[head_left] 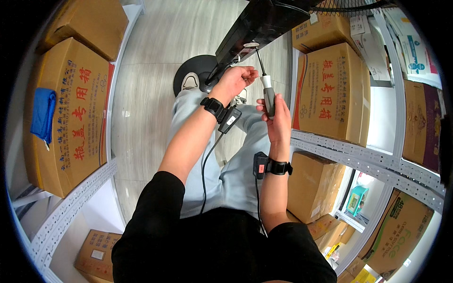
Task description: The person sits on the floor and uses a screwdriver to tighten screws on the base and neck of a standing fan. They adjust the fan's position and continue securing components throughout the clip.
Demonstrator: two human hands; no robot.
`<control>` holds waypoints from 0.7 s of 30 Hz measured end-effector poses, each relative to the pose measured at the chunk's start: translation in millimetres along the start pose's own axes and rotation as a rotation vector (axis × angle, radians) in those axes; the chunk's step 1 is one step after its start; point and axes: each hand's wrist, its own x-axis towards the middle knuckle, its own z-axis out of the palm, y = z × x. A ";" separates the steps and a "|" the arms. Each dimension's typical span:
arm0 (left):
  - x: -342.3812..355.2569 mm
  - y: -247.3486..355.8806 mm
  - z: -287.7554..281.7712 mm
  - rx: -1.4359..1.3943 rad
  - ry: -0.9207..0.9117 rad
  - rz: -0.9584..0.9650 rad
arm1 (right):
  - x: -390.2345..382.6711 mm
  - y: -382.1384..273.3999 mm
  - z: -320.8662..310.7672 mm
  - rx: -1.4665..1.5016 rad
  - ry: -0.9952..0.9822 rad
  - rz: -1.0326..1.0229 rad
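Note:
A screwdriver [268, 92] with a grey and white handle is in my right hand [279, 113], its fingers closed around the lower handle. The dark shaft points up and away, its tip against or very near the underside of a black fan body [264, 23], by a small pale patch. My left hand [236, 81] is just left of the shaft, below the fan body, with its fingers curled in. Whatever lies between those fingers, if anything, is hidden. The fan's round black base [184, 70] rests on the floor beside my shoe.
White metal shelving [358, 160] flanks me on both sides. Large cardboard boxes [71, 115] fill the left shelf, with a folded blue cloth [43, 113] on one. More boxes [325, 94] stand on the right. Cables [206, 165] run from black bands on both wrists.

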 end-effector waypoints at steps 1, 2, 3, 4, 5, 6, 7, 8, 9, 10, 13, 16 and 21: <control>-1.5 0.0 1.4 -0.003 0.027 0.004 | -0.1 4.3 2.4 -0.135 0.056 -0.094; -3.4 -0.5 2.8 -0.017 0.027 0.014 | 0.1 9.6 4.6 -0.271 0.112 -0.187; -5.6 0.1 4.2 -0.031 0.027 0.029 | 0.2 12.1 7.4 -0.406 0.162 -0.281; -7.5 0.9 5.8 -0.045 0.028 0.044 | -1.4 9.7 9.7 -0.530 0.209 -0.366; -8.9 1.8 7.8 -0.062 0.035 0.047 | -0.7 10.1 9.4 -0.470 0.217 -0.323; -9.3 2.3 9.0 -0.080 0.040 0.050 | 0.7 9.7 8.2 -0.411 0.226 -0.281; -9.9 2.6 9.9 -0.099 0.045 0.052 | 1.7 8.3 6.9 -0.352 0.234 -0.238; -10.8 3.2 10.5 -0.080 0.040 0.067 | 2.6 3.3 3.3 -0.175 0.150 -0.079; -11.4 3.3 11.1 -0.060 0.034 0.078 | 3.2 2.6 1.1 -0.133 0.104 -0.041; -12.5 3.1 11.5 -0.041 0.028 0.090 | 3.9 2.6 -0.6 -0.090 0.057 -0.004; -17.9 2.0 10.2 -0.052 -0.021 0.111 | 4.1 7.4 2.9 -0.246 0.109 -0.142; -24.7 5.4 11.6 -0.055 -0.057 0.098 | 6.6 12.0 4.5 -0.476 0.250 -0.274; -51.8 14.4 21.7 0.119 -0.084 0.190 | 12.6 4.5 -11.2 0.002 -0.066 0.043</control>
